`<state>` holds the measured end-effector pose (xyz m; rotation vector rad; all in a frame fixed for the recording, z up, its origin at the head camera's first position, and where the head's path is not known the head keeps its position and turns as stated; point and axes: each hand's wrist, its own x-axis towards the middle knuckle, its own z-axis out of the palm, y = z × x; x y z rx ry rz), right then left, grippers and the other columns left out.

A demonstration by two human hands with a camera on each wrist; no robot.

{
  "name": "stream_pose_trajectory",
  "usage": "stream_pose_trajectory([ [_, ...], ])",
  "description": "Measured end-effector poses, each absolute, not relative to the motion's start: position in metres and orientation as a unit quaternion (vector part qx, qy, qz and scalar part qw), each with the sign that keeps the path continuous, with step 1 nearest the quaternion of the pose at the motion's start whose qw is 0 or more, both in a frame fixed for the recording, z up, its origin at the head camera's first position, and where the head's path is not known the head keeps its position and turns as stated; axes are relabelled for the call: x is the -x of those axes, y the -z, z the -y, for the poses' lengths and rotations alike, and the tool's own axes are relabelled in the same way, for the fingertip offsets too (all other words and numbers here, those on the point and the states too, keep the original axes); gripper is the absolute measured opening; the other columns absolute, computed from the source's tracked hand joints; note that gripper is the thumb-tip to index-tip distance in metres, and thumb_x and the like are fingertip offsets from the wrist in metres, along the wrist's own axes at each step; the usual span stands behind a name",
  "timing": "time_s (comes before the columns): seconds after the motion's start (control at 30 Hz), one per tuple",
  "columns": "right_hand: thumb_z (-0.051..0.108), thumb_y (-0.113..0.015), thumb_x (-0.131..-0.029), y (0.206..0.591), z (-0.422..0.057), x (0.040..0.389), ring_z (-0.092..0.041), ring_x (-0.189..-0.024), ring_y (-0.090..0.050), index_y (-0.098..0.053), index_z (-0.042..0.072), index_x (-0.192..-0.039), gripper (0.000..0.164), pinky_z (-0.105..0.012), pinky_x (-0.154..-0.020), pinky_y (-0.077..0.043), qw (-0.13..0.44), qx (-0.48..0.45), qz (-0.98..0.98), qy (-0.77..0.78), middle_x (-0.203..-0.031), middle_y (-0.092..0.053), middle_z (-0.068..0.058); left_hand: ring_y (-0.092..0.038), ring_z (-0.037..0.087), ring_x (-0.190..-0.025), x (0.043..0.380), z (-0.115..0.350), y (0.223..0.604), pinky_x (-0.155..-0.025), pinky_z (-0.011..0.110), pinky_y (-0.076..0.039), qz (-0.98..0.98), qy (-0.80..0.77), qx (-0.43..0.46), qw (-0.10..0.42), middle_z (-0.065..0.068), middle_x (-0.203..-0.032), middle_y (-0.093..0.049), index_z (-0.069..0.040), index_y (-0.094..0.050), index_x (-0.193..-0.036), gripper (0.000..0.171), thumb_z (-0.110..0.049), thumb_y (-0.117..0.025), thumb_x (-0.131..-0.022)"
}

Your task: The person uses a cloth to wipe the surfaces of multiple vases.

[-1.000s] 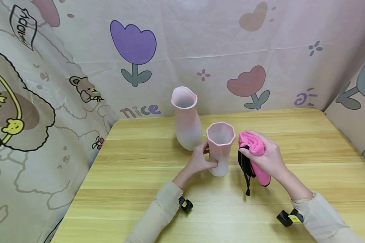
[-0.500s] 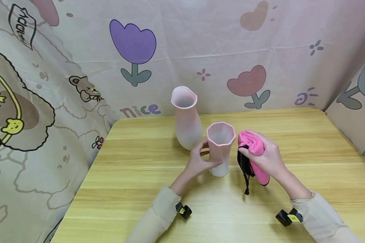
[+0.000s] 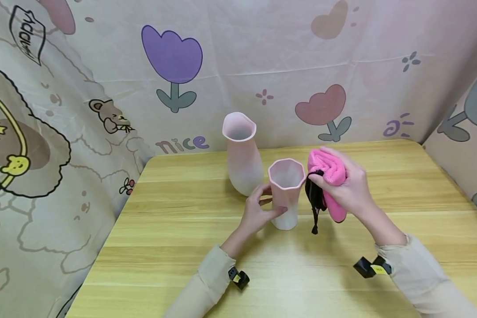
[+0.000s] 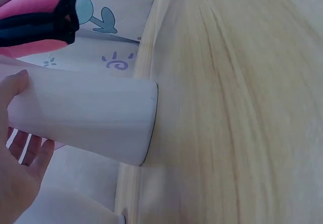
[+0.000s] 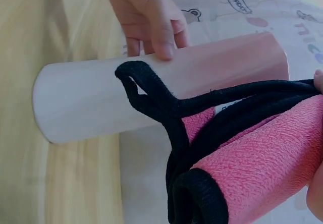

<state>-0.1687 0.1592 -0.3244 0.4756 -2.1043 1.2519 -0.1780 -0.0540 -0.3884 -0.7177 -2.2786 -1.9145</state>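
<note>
A shorter pink-to-white vase [image 3: 286, 194] with an angular rim stands upright on the table. My left hand [image 3: 258, 213] grips its side, thumb across the front and fingers behind. Just right of its rim, my right hand [image 3: 349, 183] holds a rolled pink towel [image 3: 327, 168] with black edging above the table. A black loop [image 5: 144, 85] dangles from the towel's edge. In the left wrist view the vase's white base [image 4: 126, 118] meets the wood. The right wrist view has the towel [image 5: 267, 158] overlapping the vase.
A taller pink-to-white vase [image 3: 244, 163] with a wavy rim stands behind and left of the shorter one. The wooden table [image 3: 163, 247] ends at a hanging printed cloth [image 3: 238, 57] at the back and sides.
My right hand has raised the pink towel and brought it slightly left, closer to the shorter vase's rim. My left hand's thumb shifted a little on the vase, which stays in place.
</note>
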Motion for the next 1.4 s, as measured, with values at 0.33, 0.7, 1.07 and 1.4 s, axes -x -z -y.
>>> stream_pose_trajectory([
  [0.33,0.001,-0.079,-0.065,0.337,-0.156,0.166,0.006,-0.100,-0.050,-0.057,0.006,-0.120,0.059,-0.009,-0.085,-0.041,0.257,-0.181,0.822,-0.475,-0.113,-0.060,-0.010,-0.054,0.030,-0.102,0.180,0.053,0.392,-0.086,0.036,-0.050,0.739,0.631,0.233,0.034,0.020,-0.109,-0.053,0.004,-0.051,-0.117,0.054,0.001,-0.076,-0.069],
  [0.7,0.007,-0.076,-0.071,0.364,-0.159,0.172,-0.008,-0.103,-0.054,-0.055,0.004,-0.121,0.055,-0.007,-0.084,-0.041,0.191,-0.196,0.845,-0.459,-0.115,-0.060,-0.011,-0.053,0.034,-0.101,0.179,0.053,0.391,-0.086,0.037,-0.050,0.737,0.632,0.236,0.044,0.022,-0.108,-0.053,0.006,-0.051,-0.116,0.053,0.002,-0.075,-0.069],
  [1.07,0.021,-0.074,-0.076,0.394,-0.164,0.177,-0.024,-0.099,-0.058,-0.052,0.003,-0.122,0.054,-0.039,-0.079,-0.052,0.100,-0.242,0.872,-0.414,-0.112,-0.060,-0.012,-0.052,0.034,-0.102,0.180,0.053,0.393,-0.086,0.035,-0.050,0.738,0.630,0.238,0.040,0.020,-0.110,-0.053,0.005,-0.051,-0.118,0.054,0.002,-0.075,-0.069],
  [1.4,0.026,-0.075,-0.074,0.406,-0.162,0.179,-0.015,-0.085,-0.059,-0.057,0.004,-0.116,0.051,-0.028,-0.070,-0.052,0.060,-0.263,0.888,-0.372,-0.099,-0.063,-0.006,-0.054,0.022,-0.103,0.194,0.053,0.419,-0.085,0.027,-0.050,0.746,0.626,0.222,0.037,0.009,-0.112,-0.054,-0.006,-0.052,-0.119,0.057,-0.007,-0.078,-0.069],
])
